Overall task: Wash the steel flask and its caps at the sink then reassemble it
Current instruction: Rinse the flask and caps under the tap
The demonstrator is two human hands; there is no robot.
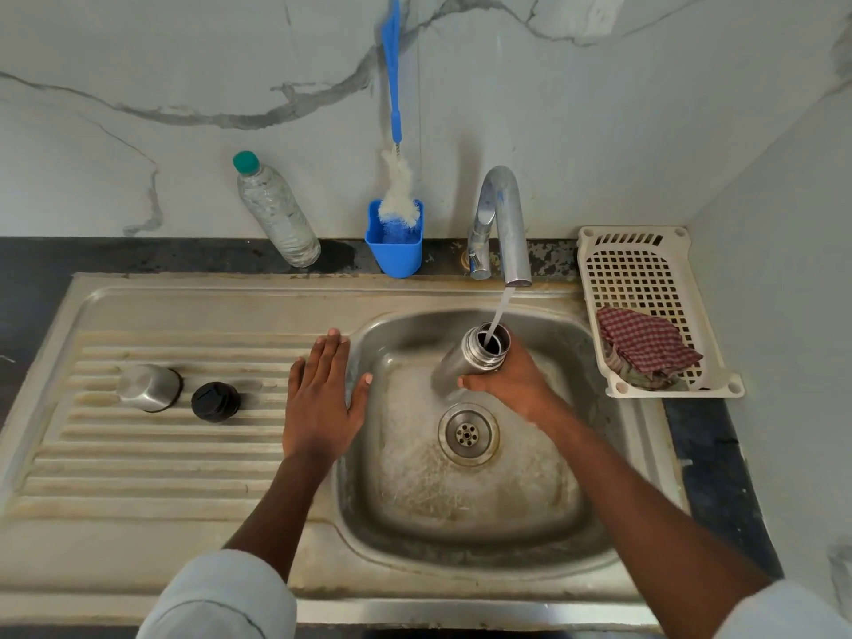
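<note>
My right hand grips the steel flask near its neck, over the sink basin. The flask is tilted, its open mouth up under the tap, and a stream of water runs into it. My left hand lies flat with straight fingers on the draining board, at the basin's left rim. The steel outer cap stands on the draining board to the left. Right beside it sits the black inner cap.
A blue bottle brush stands in a blue holder at the wall. A clear plastic bottle leans left of it. A white basket holding a red checked cloth sits right of the sink.
</note>
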